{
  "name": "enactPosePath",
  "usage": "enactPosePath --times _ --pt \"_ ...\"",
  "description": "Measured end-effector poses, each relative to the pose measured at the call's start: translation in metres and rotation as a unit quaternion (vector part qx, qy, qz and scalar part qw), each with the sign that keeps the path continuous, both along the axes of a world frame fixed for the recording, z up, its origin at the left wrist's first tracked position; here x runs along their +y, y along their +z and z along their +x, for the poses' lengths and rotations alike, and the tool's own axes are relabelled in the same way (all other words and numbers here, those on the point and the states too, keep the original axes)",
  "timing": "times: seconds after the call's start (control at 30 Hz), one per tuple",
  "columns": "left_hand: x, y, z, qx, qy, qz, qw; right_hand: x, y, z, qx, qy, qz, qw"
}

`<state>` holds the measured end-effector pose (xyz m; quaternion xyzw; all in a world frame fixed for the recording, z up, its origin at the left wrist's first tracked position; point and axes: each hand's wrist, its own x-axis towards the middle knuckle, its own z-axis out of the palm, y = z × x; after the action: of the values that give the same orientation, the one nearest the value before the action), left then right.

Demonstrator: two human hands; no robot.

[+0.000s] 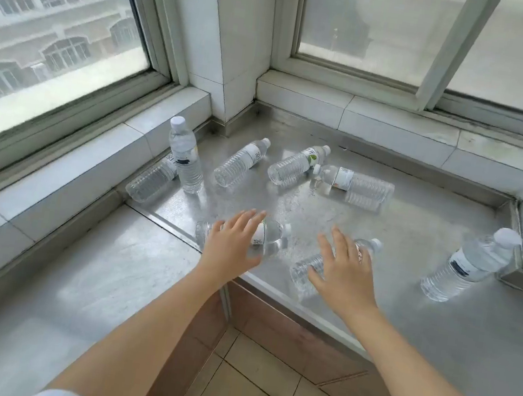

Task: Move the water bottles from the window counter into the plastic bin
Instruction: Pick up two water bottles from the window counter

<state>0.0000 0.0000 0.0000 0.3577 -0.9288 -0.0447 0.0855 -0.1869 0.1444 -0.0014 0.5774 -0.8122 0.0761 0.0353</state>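
At the far left of the steel desk (400, 222), a lying bottle (151, 181) is resting against the sill, with an upright bottle (185, 156) standing just in front of it. Further right, three more are lying near the back: a slanted bottle (241, 162), a green-label bottle (297, 165) and a sideways bottle (355, 185) whose cap is almost touching its neighbour.

The left hand (234, 244) is hovering over, or just touching, a near-left bottle (270, 237) with its fingers spread and straight, gripping nothing yet. The right hand (343, 271) is spread the same way over a near-right bottle (307, 270); I cannot tell whether the palm is making contact. At the far right, a tilted bottle (471, 263) is leaning against the side wall.

The plastic bin is not showing in this view, so all eight bottles are still waiting on the desk.

The likely trouble is rolling. Both near bottles are lying on smooth metal close to the front edge, and a flat-handed push instead of a wrap could be sending one over onto the floor tiles (257, 373). Grabbing two at once is also risking a weak one-handed hold on a slick, round body.
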Motion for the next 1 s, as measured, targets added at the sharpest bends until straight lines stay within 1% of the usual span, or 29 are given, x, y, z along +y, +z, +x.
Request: enactPosePath --times 0.03,0.17,0.27,0.33,0.4,0.5,0.63,0.7,0.77,0.8,0.83,0.87,0.9,0.93,0.97,1.0 --pt "-0.01 -0.004 -0.005 -0.025 0.004 0.023 0.999 -0.006 -0.006 -0.004 -0.014 -0.012 0.024 1.0" --pt "-0.05 -0.023 -0.018 -0.139 0.011 0.066 0.988 -0.018 -0.031 -0.014 -0.037 -0.076 0.061 0.994" --pt "-0.068 -0.032 -0.025 -0.196 -0.002 0.101 0.975 -0.023 -0.047 -0.016 -0.064 -0.125 0.094 0.986" --pt "-0.076 -0.036 -0.029 -0.203 -0.004 0.11 0.973 -0.028 -0.054 -0.016 -0.091 -0.153 0.113 0.977" --pt "-0.082 -0.04 -0.033 -0.196 -0.009 0.109 0.975 -0.033 -0.059 -0.015 -0.132 -0.165 0.102 0.972" --pt "-0.088 -0.042 -0.037 -0.176 -0.01 0.117 0.977 -0.04 -0.063 -0.016 -0.205 -0.157 0.031 0.965" --pt "-0.084 -0.042 -0.044 -0.145 0.021 0.121 0.982 -0.044 -0.063 -0.023 -0.237 -0.161 -0.035 0.957" --pt "-0.081 -0.042 -0.05 -0.129 0.036 0.138 0.981 -0.041 -0.065 -0.024 -0.271 -0.187 -0.077 0.941" --pt "-0.079 -0.042 -0.056 -0.109 0.055 0.161 0.979 -0.04 -0.067 -0.02 -0.302 -0.265 -0.143 0.904" --pt "-0.078 -0.041 -0.058 -0.099 0.065 0.174 0.978 -0.042 -0.069 -0.019 -0.321 -0.325 -0.175 0.872" --pt "-0.078 -0.041 -0.059 -0.087 0.077 0.184 0.976 -0.045 -0.07 -0.017 -0.355 -0.391 -0.2 0.825" --pt "-0.078 -0.041 -0.06 -0.077 0.087 0.193 0.974 -0.049 -0.07 -0.015 -0.407 -0.448 -0.215 0.767" --pt "-0.077 -0.042 -0.06 -0.069 0.093 0.202 0.973 -0.053 -0.068 -0.014 -0.465 -0.481 -0.226 0.708" --pt "-0.078 -0.042 -0.06 -0.065 0.097 0.211 0.971 -0.057 -0.067 -0.014 -0.516 -0.489 -0.236 0.662" --pt "-0.079 -0.042 -0.06 -0.059 0.1 0.222 0.968 -0.06 -0.066 -0.015 -0.548 -0.486 -0.243 0.636" --pt "-0.082 -0.042 -0.059 -0.05 0.103 0.235 0.965 -0.061 -0.066 -0.017 -0.563 -0.485 -0.247 0.622"
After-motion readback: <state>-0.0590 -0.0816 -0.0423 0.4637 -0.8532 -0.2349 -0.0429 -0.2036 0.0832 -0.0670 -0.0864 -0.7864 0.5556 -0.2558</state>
